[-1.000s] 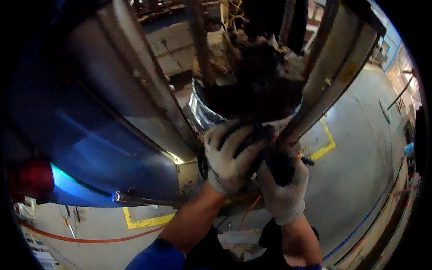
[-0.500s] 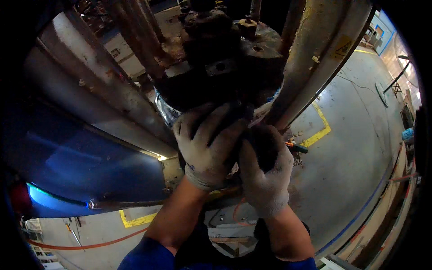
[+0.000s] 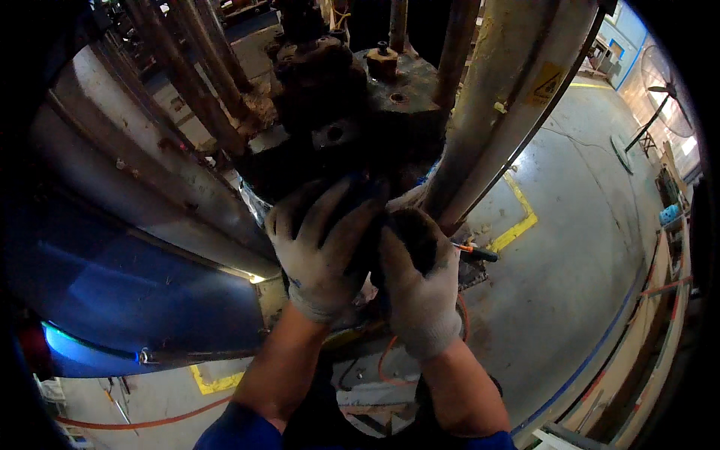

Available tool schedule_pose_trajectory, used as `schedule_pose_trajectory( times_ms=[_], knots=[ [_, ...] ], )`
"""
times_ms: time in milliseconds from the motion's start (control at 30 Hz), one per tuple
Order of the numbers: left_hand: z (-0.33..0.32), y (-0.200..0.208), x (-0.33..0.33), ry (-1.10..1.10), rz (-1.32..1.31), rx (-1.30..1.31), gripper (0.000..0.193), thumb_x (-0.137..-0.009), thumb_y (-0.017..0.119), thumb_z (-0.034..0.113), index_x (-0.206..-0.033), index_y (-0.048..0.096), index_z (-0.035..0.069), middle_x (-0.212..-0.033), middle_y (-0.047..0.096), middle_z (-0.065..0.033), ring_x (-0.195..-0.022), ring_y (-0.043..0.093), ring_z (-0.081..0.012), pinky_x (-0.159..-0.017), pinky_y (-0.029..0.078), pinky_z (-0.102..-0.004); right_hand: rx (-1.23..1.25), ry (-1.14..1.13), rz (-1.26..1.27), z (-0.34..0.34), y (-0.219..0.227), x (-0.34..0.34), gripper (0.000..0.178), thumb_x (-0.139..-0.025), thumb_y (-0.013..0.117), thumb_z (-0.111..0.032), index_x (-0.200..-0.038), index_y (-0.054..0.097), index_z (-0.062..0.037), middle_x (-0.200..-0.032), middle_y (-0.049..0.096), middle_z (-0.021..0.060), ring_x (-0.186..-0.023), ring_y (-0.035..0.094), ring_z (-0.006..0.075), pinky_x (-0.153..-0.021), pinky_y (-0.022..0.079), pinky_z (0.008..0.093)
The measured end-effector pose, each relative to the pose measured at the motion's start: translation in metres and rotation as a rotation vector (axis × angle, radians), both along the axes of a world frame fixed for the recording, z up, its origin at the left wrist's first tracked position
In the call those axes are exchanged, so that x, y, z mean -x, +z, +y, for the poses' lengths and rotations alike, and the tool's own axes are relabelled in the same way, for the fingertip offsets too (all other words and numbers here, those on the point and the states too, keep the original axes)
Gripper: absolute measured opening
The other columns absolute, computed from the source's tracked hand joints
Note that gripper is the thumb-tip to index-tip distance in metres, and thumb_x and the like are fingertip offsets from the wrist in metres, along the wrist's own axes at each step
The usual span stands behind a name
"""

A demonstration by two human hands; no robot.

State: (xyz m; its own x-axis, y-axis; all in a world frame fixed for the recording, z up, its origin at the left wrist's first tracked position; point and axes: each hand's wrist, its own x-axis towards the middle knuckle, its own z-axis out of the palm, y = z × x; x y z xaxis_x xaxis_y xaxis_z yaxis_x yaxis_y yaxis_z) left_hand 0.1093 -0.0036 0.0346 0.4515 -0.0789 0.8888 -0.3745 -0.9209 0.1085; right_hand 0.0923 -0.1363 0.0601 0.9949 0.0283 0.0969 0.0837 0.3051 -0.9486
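Note:
Both my hands wear pale knit gloves with dark, grimy fingers and sit close together at the front of a greasy dark machine block (image 3: 337,135). My left hand (image 3: 322,240) curves over a dark part below the block, its fingers bent and their tips lost in shadow. Beside it, my right hand (image 3: 420,277) is curled with thumb and fingers around something black. What the two hands grip is too dark to make out. A bolt with a brass-coloured collar (image 3: 382,61) stands on the round metal top behind them.
Thick steel columns (image 3: 510,97) flank the block. A screwdriver-like tool with a dark handle (image 3: 480,253) lies right of my hands. At left is a blue panel (image 3: 150,277). An orange hose (image 3: 150,421) crosses the floor; a standing fan (image 3: 660,97) is far right.
The view has shifted, so the machine and my hands appear further left. My hands keep about the same place on the machine, with their fingers still bent around the dark part.

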Motion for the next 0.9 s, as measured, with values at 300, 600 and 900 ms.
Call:
schedule_pose_trajectory(
  times_ms=[300, 600, 900],
  knots=[
    [0.001, 0.003, 0.009, 0.024, 0.055, -0.010, 0.042, -0.077, 0.072, 0.019, -0.118, 0.074, 0.021, -0.126, 0.068, -0.0030, -0.113, 0.060, -0.0287, -0.097, 0.042, -0.0428, 0.038, -0.011, -0.056, 0.006, -0.007, -0.001, 0.028, -0.092, 0.073, -0.018, -0.111, 0.065, 0.0006, -0.099, 0.072, 0.0137, -0.084, 0.069, 0.0204, -0.074, 0.056, 0.0346],
    [-0.003, -0.011, 0.042, -0.141, -0.038, 0.165, 0.042, -0.079, 0.072, 0.002, -0.121, 0.063, 0.003, -0.122, 0.069, -0.0153, -0.112, 0.063, -0.0346, -0.100, 0.045, -0.0477, 0.867, -0.339, -0.707, -0.021, 0.008, -0.008, 0.023, -0.083, 0.077, -0.009, -0.104, 0.068, -0.0026, -0.090, 0.071, 0.0180, -0.080, 0.072, 0.0333, -0.072, 0.057, 0.0367],
    [-0.029, -0.023, 0.052, -0.411, 0.452, 0.955, 0.050, -0.085, 0.074, 0.001, -0.132, 0.059, -0.003, -0.124, 0.068, -0.0181, -0.112, 0.066, -0.0248, -0.096, 0.052, -0.0357, 0.180, 0.012, -0.094, -0.022, 0.006, -0.015, 0.019, -0.088, 0.076, -0.007, -0.105, 0.072, 0.0014, -0.095, 0.073, 0.0040, -0.086, 0.065, 0.0108, -0.080, 0.054, 0.0278]
  ],
)
